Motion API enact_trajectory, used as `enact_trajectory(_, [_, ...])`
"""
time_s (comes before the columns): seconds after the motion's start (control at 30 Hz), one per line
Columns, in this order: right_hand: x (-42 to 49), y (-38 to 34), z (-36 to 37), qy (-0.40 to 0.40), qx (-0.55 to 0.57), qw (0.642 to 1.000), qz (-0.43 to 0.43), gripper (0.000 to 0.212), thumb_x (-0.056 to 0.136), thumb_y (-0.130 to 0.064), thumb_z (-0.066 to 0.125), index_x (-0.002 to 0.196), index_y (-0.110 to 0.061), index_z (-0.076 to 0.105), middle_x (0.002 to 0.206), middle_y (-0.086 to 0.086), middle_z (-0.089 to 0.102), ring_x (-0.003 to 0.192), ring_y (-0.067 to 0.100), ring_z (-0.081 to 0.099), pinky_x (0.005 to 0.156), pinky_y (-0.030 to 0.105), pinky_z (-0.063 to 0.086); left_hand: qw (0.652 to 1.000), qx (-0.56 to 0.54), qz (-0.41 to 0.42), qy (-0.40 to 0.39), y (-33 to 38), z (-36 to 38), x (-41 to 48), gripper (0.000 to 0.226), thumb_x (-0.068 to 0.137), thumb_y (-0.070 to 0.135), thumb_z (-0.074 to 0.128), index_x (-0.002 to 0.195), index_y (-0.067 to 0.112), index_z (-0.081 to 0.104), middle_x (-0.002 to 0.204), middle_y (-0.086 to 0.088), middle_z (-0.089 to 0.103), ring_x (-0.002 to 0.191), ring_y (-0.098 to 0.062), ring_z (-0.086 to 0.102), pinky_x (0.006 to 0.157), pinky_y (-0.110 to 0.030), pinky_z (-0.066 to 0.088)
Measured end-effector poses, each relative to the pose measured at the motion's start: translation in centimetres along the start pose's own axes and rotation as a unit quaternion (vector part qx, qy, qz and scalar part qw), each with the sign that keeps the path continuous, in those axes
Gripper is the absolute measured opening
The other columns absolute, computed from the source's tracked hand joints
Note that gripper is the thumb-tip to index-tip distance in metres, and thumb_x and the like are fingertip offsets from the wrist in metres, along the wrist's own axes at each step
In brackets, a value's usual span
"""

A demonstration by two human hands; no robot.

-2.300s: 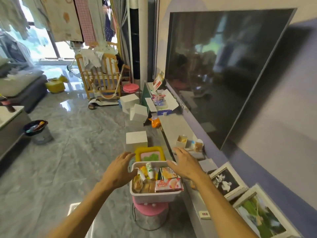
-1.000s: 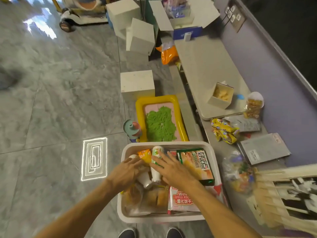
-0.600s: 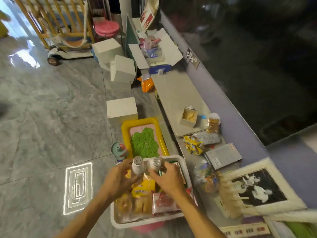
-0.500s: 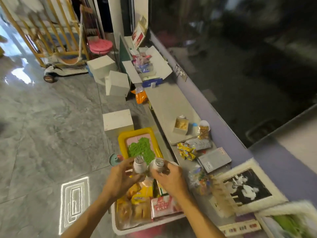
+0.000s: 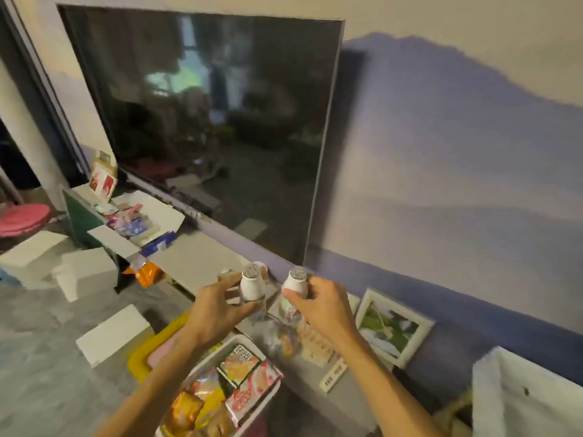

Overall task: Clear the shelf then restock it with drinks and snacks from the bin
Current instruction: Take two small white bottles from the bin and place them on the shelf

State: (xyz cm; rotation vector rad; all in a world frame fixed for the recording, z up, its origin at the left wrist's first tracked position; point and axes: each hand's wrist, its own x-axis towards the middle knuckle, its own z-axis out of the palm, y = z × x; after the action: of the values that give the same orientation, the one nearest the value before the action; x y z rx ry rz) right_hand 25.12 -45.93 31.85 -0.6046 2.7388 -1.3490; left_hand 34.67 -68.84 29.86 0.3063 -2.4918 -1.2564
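My left hand (image 5: 217, 307) grips a small white drink bottle (image 5: 251, 285) with a foil cap, held upright. My right hand (image 5: 321, 305) grips a second white drink bottle (image 5: 295, 287) the same way. Both bottles hover above the low grey shelf (image 5: 195, 263) that runs along the wall under the television. Below my forearms sits the white bin (image 5: 252, 414), holding snack packs: a green biscuit box (image 5: 239, 364), a pink wafer pack (image 5: 252, 394) and yellow-orange bags (image 5: 189, 408). Loose snack bags (image 5: 284, 339) lie on the shelf under my right hand.
A large dark television (image 5: 214, 121) hangs on the wall. An open white box (image 5: 138, 222) with packets stands on the shelf's far end. White cubes (image 5: 85, 272) and a yellow tray (image 5: 151, 351) are on the floor. Framed pictures (image 5: 391, 326) lean against the wall on the right.
Both hands took a white bottle each out of the bin and lifted them up over the shelf. My head has tilted up from the bin toward the television.
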Motion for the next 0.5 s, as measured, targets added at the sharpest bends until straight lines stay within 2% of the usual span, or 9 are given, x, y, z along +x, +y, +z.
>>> enact_trajectory(0.03, [-1.2, 0.2, -2.2, 0.026, -0.005, 1.000, 0.002, 0.039, 0.083, -0.060, 0.080, 0.091, -0.023, 0.077, 0.077, -0.015, 0.074, 0.069, -0.003, 0.066, 0.052, 0.014, 0.043, 1.000, 0.000, 0.020, -0.017, 2.0, 0.8, 0.3, 0.052, 0.074, 0.036, 0.095, 0.114, 0.054, 0.069, 0.107, 0.027, 0.076, 0.100, 0.003, 0.073, 0.088, -0.034, 0.063])
enact_trajectory(0.1, [-3.5, 0.9, -6.5, 0.073, -0.018, 0.997, 0.008, 0.042, 0.083, -0.062, 0.078, 0.094, -0.022, 0.076, 0.079, -0.013, 0.075, 0.072, 0.001, 0.068, 0.055, 0.017, 0.045, 0.998, -0.001, 0.051, -0.048, 5.8, 3.1, 0.7, 0.051, 0.072, 0.044, 0.093, 0.118, 0.046, 0.072, 0.106, 0.027, 0.077, 0.100, 0.004, 0.072, 0.089, -0.036, 0.063])
enact_trajectory(0.2, [-7.7, 3.0, -13.0, 0.121, -0.022, 0.992, 0.037, 0.042, 0.082, -0.062, 0.078, 0.100, -0.024, 0.078, 0.085, -0.012, 0.078, 0.076, 0.004, 0.070, 0.062, 0.032, 0.057, 0.992, -0.006, 0.090, -0.088, 11.3, 7.7, 0.1, 0.059, 0.071, 0.055, 0.090, 0.125, 0.040, 0.071, 0.108, 0.025, 0.076, 0.101, 0.005, 0.071, 0.090, -0.034, 0.061])
enact_trajectory(0.27, [-11.0, 4.6, -17.2, 0.148, -0.029, 0.987, 0.048, 0.046, 0.081, -0.064, 0.076, 0.102, -0.024, 0.078, 0.089, -0.011, 0.079, 0.078, 0.006, 0.073, 0.067, 0.039, 0.063, 0.987, -0.021, 0.108, -0.115, 15.4, 11.2, -1.5, 0.060, 0.072, 0.050, 0.093, 0.127, 0.037, 0.071, 0.110, 0.024, 0.076, 0.100, 0.008, 0.070, 0.092, -0.030, 0.059])
enact_trajectory(0.43, [-20.1, 9.8, -27.5, 0.208, -0.062, 0.972, 0.090, 0.035, 0.087, -0.051, 0.082, 0.111, -0.026, 0.077, 0.104, -0.009, 0.080, 0.081, 0.002, 0.072, 0.071, 0.030, 0.065, 0.969, -0.054, 0.162, -0.178, 25.1, 21.1, -8.0, 0.061, 0.075, 0.037, 0.094, 0.131, 0.026, 0.071, 0.118, 0.013, 0.077, 0.105, -0.004, 0.072, 0.095, -0.034, 0.060])
enact_trajectory(0.5, [-24.0, 12.0, -31.6, 0.230, -0.065, 0.964, 0.113, 0.034, 0.086, -0.052, 0.082, 0.106, -0.025, 0.078, 0.100, -0.010, 0.080, 0.081, 0.002, 0.073, 0.072, 0.034, 0.065, 0.961, -0.066, 0.177, -0.201, 28.7, 24.9, -11.1, 0.062, 0.077, 0.034, 0.093, 0.133, 0.023, 0.070, 0.121, 0.010, 0.077, 0.106, -0.007, 0.073, 0.095, -0.036, 0.061])
